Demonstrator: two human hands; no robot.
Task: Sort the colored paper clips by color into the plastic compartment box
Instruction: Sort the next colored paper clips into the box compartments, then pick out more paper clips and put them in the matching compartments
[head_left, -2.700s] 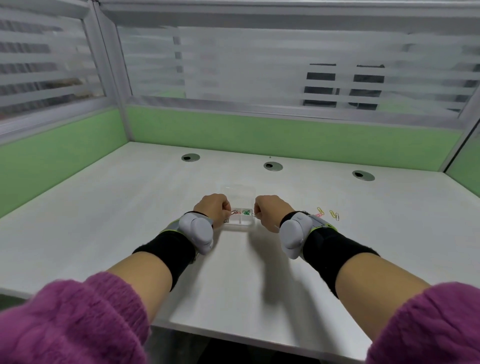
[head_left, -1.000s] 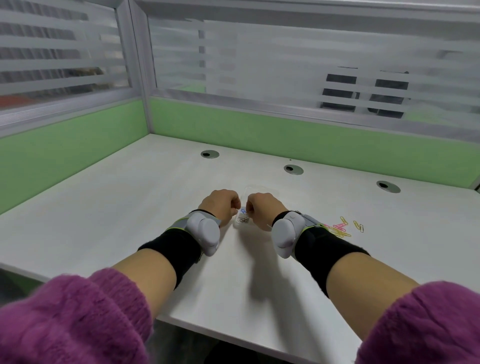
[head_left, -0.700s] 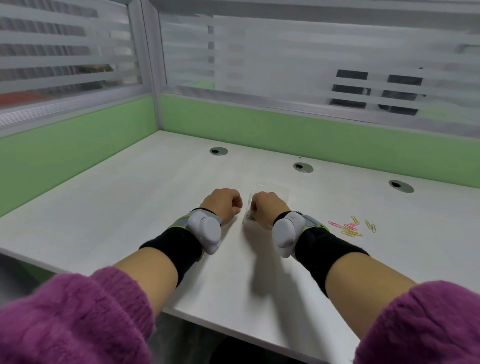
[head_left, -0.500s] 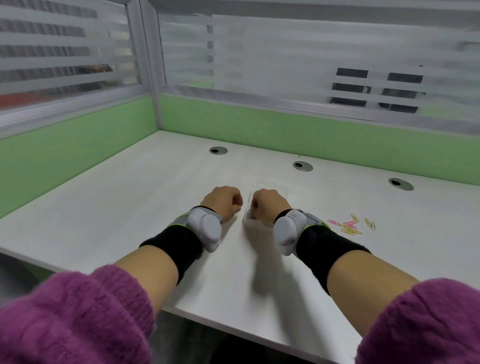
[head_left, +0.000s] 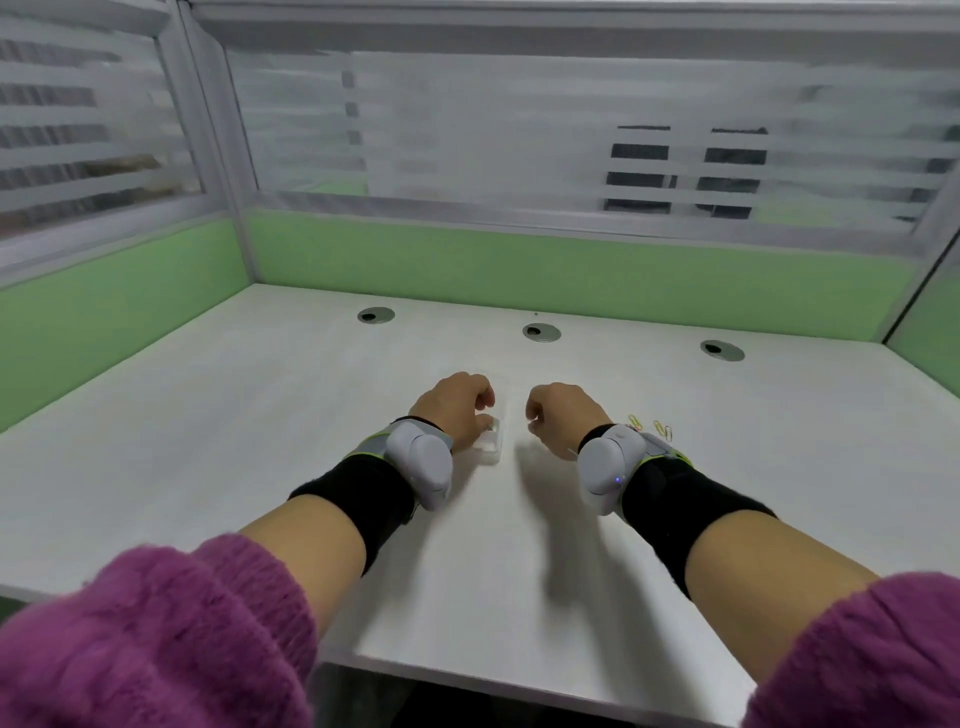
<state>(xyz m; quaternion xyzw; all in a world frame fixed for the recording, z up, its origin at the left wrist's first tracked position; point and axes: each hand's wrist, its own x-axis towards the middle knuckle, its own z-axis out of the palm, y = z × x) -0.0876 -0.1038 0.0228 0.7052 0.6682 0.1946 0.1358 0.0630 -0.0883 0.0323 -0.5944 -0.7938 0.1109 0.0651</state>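
- The plastic compartment box (head_left: 492, 448) is lying half hidden, its contents blurred and its long axis seemingly running 12 to 6.
- The left hand (head_left: 453, 410) is gripping its 9 o'clock side.
- The right hand (head_left: 563, 415) is curling at 3 o'clock, apart from the box; I cannot tell whether it holds anything.

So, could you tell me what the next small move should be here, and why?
Probably swing the right hand rightward to pick up one of the yellow paper clips, since they lie loose on the desk beside its wrist, while the left hand holds the plastic box.
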